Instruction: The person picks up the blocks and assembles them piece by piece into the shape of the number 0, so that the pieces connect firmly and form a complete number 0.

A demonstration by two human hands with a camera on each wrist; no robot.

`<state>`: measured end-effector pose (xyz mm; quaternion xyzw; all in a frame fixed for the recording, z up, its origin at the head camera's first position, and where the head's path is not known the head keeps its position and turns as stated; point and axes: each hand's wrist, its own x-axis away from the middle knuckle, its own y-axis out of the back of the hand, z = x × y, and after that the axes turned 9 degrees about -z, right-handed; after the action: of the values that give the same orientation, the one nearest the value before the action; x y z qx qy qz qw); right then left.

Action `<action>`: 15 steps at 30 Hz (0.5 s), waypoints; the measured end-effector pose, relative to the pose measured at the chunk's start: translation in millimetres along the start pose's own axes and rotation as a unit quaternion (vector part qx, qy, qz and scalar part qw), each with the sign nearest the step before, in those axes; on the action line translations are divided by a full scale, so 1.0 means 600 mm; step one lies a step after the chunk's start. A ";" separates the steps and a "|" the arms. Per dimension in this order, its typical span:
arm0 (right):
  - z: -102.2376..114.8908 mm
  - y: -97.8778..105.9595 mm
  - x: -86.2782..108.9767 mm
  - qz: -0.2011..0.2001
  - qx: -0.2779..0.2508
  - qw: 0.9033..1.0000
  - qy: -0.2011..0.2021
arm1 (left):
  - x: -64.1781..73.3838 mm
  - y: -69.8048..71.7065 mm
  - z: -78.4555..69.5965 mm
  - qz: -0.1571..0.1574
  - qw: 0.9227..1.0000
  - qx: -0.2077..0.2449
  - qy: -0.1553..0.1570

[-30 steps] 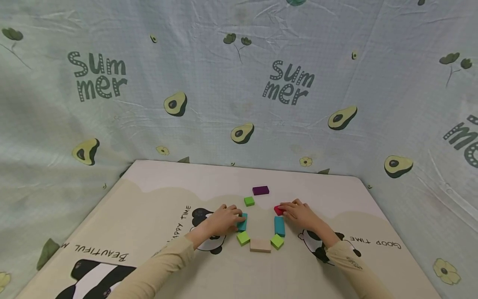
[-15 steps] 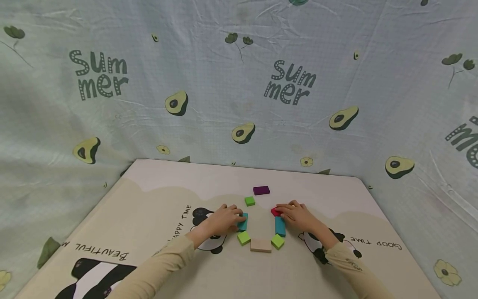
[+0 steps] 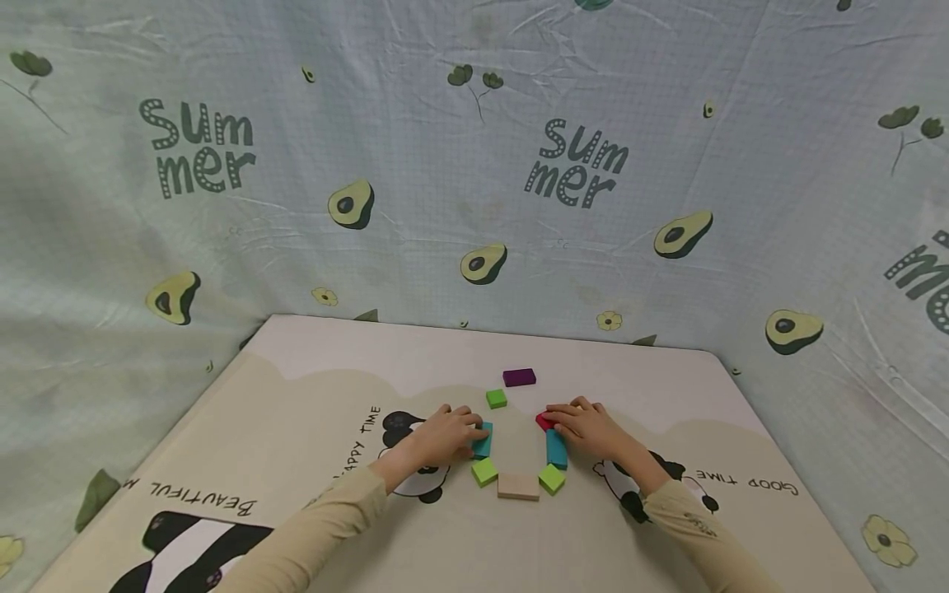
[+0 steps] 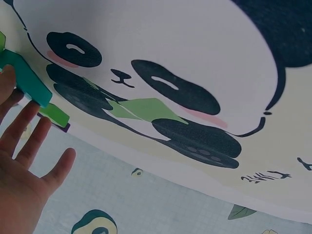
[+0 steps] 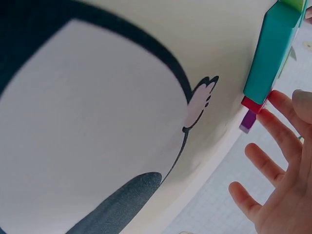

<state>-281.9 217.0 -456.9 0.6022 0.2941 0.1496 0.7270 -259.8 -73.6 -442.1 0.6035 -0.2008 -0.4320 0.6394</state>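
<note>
In the head view, my left hand (image 3: 445, 436) has thumb and fingers on the left teal block (image 3: 485, 441). The left wrist view shows its fingertips at the end of that teal block (image 4: 29, 80), other fingers spread. My right hand (image 3: 596, 428) pinches a small red block (image 3: 544, 422) at the far end of the right teal block (image 3: 556, 450); its fingers partly cover it. In the right wrist view, fingertips meet the red block (image 5: 252, 104) while the ring and little fingers stand apart.
Two green blocks, one left (image 3: 485, 472) and one right (image 3: 552, 478), flank a beige block (image 3: 518, 487) in front. Farther back lie another green block (image 3: 497, 399) and a dark purple block (image 3: 519, 377). A printed cloth covers the table (image 3: 445, 543); a patterned curtain (image 3: 415, 165) hangs behind.
My right hand has shifted slightly left with the red block, turning it at the far end of the right teal block. The left hand has stayed in place.
</note>
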 end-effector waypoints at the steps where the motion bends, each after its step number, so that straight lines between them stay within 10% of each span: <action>1: 0.000 0.000 0.000 0.000 -0.001 1.000 0.000 | 0.000 0.000 0.000 0.000 1.000 0.000 0.000; 15: 0.002 0.002 0.004 -0.015 0.001 1.000 0.010 | 0.000 0.001 -0.001 0.003 1.000 -0.005 0.000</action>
<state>-279.0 217.5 -456.0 0.5970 0.3107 0.1445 0.7254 -259.0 -73.1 -441.5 0.5998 -0.2006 -0.4309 0.6437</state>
